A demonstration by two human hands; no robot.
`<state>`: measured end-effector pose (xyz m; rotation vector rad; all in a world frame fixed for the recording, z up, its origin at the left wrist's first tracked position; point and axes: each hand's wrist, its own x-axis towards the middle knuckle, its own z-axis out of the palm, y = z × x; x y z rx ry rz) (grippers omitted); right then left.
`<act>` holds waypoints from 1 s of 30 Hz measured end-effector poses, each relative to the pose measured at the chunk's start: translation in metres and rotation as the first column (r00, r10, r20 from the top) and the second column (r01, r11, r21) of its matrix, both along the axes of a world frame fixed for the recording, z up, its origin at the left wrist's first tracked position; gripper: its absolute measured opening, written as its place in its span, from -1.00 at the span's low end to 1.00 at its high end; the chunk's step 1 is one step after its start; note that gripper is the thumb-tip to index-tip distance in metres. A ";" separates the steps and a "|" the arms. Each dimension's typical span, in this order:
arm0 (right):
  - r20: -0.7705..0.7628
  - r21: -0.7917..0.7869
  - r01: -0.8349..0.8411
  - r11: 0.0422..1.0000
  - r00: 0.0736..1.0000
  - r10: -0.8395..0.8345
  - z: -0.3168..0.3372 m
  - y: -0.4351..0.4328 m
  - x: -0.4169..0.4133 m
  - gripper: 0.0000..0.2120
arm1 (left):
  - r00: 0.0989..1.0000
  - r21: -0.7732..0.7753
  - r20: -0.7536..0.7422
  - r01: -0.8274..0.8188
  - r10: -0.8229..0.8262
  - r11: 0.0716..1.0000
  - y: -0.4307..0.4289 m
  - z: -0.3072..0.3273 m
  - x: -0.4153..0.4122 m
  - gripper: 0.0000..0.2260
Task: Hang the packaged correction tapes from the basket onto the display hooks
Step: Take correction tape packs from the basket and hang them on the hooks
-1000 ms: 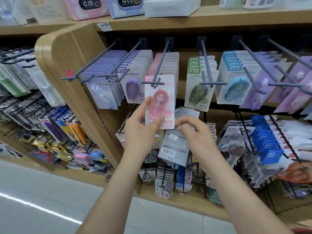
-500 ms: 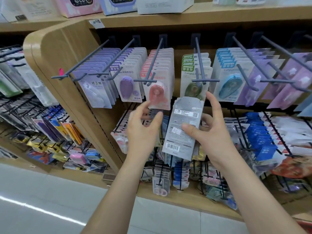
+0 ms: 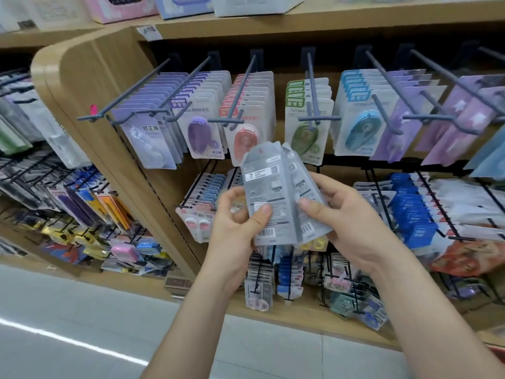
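Note:
Both hands hold a small stack of packaged correction tapes, their grey backs and barcodes facing me. My left hand (image 3: 235, 223) pinches the front pack (image 3: 266, 187) with its thumb near the lower edge. My right hand (image 3: 345, 220) grips the packs behind it (image 3: 303, 184), thumb on the front pack's right edge. The stack is below the upper row of grey display hooks (image 3: 240, 83), just under the pink tapes (image 3: 247, 138) and left of the green tapes (image 3: 304, 135). The basket is out of view.
Purple (image 3: 199, 135) and blue tapes (image 3: 362, 129) hang on neighbouring upper hooks. A lower row of black hooks (image 3: 437, 214) carries blue and white packs. A wooden end panel (image 3: 90, 86) stands left, with more stationery racks beyond. Grey floor lies below.
The pink pack that my left hand was at is now hanging on its hook. My left hand moved onto the grey stack, which now fans apart between both hands.

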<state>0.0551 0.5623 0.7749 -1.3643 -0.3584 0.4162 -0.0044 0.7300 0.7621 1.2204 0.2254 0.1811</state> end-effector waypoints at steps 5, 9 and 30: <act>-0.144 0.068 0.167 0.984 0.977 -0.156 -0.003 -0.012 -0.010 -0.70 | 0.987 -0.034 0.160 0.017 -0.012 0.999 -0.007 -0.006 -0.006 -0.51; -0.239 0.124 0.237 0.964 0.950 -0.203 -0.004 -0.027 -0.024 -0.71 | 0.993 -0.186 0.107 0.064 -0.045 0.980 -0.017 -0.005 -0.007 -0.56; -0.141 0.084 0.422 0.903 0.902 -0.408 -0.018 -0.226 -0.074 -0.41 | 0.859 -0.103 -0.127 0.486 -0.496 0.868 -0.252 -0.002 -0.001 -0.73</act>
